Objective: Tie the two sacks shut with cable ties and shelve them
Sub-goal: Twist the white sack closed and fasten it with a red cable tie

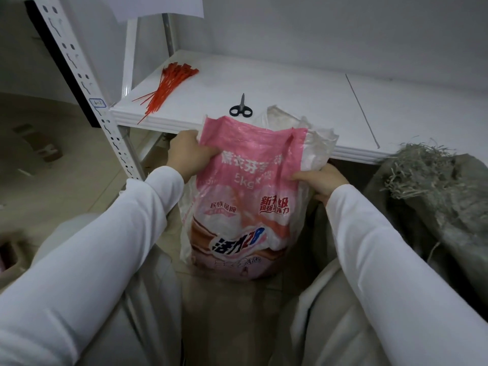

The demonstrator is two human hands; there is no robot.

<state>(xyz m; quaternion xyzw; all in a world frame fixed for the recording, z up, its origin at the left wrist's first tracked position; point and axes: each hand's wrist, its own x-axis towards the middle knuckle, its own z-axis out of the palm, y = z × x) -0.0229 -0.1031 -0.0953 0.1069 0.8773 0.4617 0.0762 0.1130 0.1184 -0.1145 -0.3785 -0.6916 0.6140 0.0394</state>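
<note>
White sleeves fill the near part of the view, both arms reaching forward from the person's lap toward a sack standing on the floor between the knees. Beyond them, a white shelf spans the far side, its front edge just behind the sack's mouth, with a perforated white upright rising at the left. On the right, a grey-green sack leans near the shelf edge, its frayed top open and spilling loose fibres. In the middle, the pink and white sack, printed with Chinese lettering, stands upright with its mouth still open and crumpled. Gripping its top left corner is the left hand, fingers clenched on the pink fabric. Lower on the right edge, the right hand pinches the sack's side, thumb in front and fingers behind. On the shelf's far left lies a bundle of red cable ties, fanned out toward the front edge. Black-handled scissors lie closed near the shelf's front, just behind the pink sack.
</note>
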